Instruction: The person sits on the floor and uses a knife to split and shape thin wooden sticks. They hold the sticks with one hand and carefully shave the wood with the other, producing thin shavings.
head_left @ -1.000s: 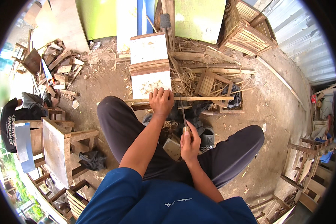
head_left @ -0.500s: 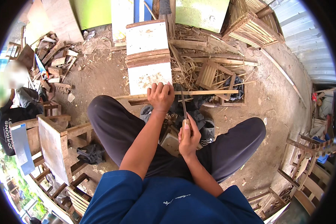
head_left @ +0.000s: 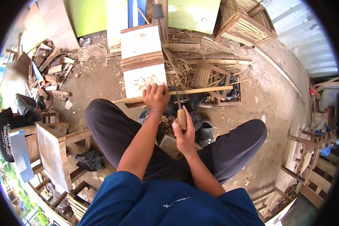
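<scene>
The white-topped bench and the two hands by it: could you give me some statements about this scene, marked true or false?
1. The right hand grips a wooden handle. True.
2. The left hand is clear of the light strip. False: it holds the strip.
3. The strip extends rightward beyond the white-topped bench. True.
4. The person's shirt is yellow. False: it is blue.
5. A green panel stands beyond the bench. True.

shows smooth wood on the knife handle (head_left: 182,119), dull metal along the blade (head_left: 179,103), matt wood in the slat (head_left: 203,90).
</scene>
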Motion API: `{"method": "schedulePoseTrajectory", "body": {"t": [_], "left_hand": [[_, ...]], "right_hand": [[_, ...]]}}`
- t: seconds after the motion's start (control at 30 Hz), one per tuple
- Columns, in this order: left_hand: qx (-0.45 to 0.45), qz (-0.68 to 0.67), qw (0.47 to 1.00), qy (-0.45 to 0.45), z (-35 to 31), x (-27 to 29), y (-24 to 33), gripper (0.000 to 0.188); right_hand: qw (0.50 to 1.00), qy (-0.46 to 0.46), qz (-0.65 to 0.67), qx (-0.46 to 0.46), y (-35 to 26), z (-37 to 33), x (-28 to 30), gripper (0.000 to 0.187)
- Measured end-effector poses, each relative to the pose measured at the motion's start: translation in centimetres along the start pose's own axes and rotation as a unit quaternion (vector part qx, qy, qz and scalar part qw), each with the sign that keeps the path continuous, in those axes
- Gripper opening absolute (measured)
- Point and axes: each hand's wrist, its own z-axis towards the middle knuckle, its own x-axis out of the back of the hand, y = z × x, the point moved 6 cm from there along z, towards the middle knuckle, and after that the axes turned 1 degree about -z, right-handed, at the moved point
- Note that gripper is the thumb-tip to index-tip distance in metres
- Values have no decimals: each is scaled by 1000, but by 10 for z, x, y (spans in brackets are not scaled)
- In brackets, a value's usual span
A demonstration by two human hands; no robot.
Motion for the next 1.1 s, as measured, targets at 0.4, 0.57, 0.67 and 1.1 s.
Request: {"method": "schedulePoseTrajectory", "body": {"t": [0.4, 0.57, 0.67, 1.1], "left_hand": [[-2, -12, 1000, -7, 2, -3, 0, 33], [-5, -15, 1000, -15, 1, -3, -1, 33], [-10, -22, 999, -24, 1, -3, -1, 33], [-2, -35, 999, -38, 2, -3, 1, 34]], "right_hand": [[984, 54, -158, 64, 12, 0, 8, 50], [995, 43, -84, 15, 24, -5, 2, 55], [978, 39, -187, 81, 11, -1, 3, 54], [990, 57, -127, -40, -5, -33, 15, 55]]}}
